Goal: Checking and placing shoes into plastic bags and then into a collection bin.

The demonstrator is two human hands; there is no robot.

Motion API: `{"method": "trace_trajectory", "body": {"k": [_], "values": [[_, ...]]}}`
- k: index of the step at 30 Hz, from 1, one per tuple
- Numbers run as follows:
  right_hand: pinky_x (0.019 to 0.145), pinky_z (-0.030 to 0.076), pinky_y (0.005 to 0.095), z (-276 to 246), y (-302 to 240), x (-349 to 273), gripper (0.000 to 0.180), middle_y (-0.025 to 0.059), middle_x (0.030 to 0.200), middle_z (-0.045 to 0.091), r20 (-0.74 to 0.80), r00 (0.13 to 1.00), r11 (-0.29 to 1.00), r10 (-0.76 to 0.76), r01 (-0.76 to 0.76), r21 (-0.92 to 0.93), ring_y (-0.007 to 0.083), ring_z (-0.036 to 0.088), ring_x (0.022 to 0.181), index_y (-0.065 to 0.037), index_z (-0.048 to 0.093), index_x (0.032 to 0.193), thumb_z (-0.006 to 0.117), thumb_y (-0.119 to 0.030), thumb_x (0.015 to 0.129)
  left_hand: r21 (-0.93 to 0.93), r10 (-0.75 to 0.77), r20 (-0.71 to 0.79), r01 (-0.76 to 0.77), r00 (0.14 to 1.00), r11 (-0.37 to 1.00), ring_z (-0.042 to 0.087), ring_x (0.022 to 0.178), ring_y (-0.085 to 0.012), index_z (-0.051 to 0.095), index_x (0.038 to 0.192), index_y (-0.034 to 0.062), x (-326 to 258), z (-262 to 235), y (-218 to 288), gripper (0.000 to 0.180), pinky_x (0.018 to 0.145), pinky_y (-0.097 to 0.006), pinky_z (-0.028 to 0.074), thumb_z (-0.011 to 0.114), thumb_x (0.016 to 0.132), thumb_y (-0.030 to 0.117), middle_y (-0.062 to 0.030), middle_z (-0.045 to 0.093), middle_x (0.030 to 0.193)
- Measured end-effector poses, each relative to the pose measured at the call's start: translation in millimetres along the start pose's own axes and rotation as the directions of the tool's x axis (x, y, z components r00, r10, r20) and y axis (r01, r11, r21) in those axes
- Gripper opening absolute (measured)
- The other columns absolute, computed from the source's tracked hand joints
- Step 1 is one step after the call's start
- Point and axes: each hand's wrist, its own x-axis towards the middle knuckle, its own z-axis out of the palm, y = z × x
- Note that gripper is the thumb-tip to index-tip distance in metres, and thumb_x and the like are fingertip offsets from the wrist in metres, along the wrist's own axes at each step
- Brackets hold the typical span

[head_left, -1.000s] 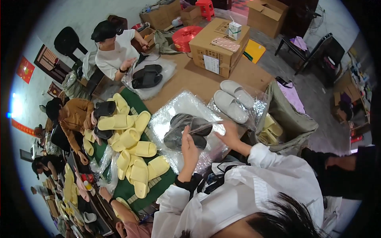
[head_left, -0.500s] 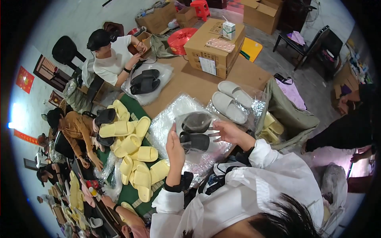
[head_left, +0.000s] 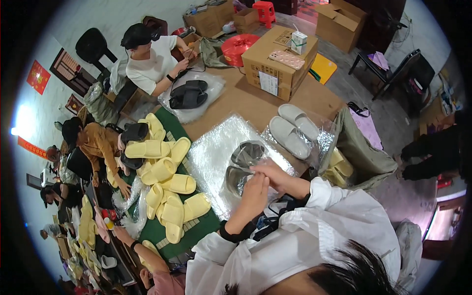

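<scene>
A pair of dark slide slippers (head_left: 247,154) lies inside a clear plastic bag (head_left: 237,186) in front of me. Underneath is a pile of shiny clear bags (head_left: 212,147). My left hand (head_left: 251,195) and my right hand (head_left: 274,176) meet at the bag's near right edge. Both have their fingers drawn together on the plastic; the fingertips are partly hidden. Beyond the pile to the right, a grey pair of slippers (head_left: 295,130) rests on clear wrapping.
Yellow slippers (head_left: 169,167) are heaped on a green mat (head_left: 172,125) at left. A cardboard box (head_left: 280,64) stands at the back. An olive sack (head_left: 366,152) with wrapped yellow slippers is at right. Co-workers sit at left; one handles a cable by black slippers (head_left: 188,94).
My hands have come together from either side of the slippers to the bag's near right edge, fingers closing on it. The whole view has shifted slightly.
</scene>
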Motion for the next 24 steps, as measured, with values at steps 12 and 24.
{"method": "trace_trajectory", "body": {"k": [12, 24], "values": [[0.072, 0.05, 0.0386, -36, -55, 51, 0.023, 0.0049, 0.095, 0.053, -0.01, 0.982, 0.944, -0.189, 0.185, 0.272, 0.0208, 0.058, 0.083, -0.009, 0.044, 0.108, 0.051, -0.019, 0.088, -0.001, -0.103, -0.486, 0.118, 0.868, 0.993, 0.039, 0.114, -0.0392, 0.036, 0.125, 0.0002, -4, 9, -37, 0.044, 0.096, -0.044, 0.028, 0.048, 0.086, 0.018, -0.0231, 0.041, 0.122], [0.073, 0.047, 0.0364, -201, -84, 74, 0.019, 0.0051, 0.095, 0.054, -0.368, 0.858, 0.9, -0.359, 0.423, 0.109, 0.02, 0.053, 0.085, -0.01, 0.049, 0.1, 0.055, -0.018, 0.084, 0.626, -0.694, 0.106, 0.494, 0.713, 0.604, 0.035, 0.119, -0.038, 0.05, 0.12, 0.0203, -63, 63, -172, 0.044, 0.092, -0.054, 0.032, 0.046, 0.081, 0.039, -0.0161, 0.036, 0.132]]}}
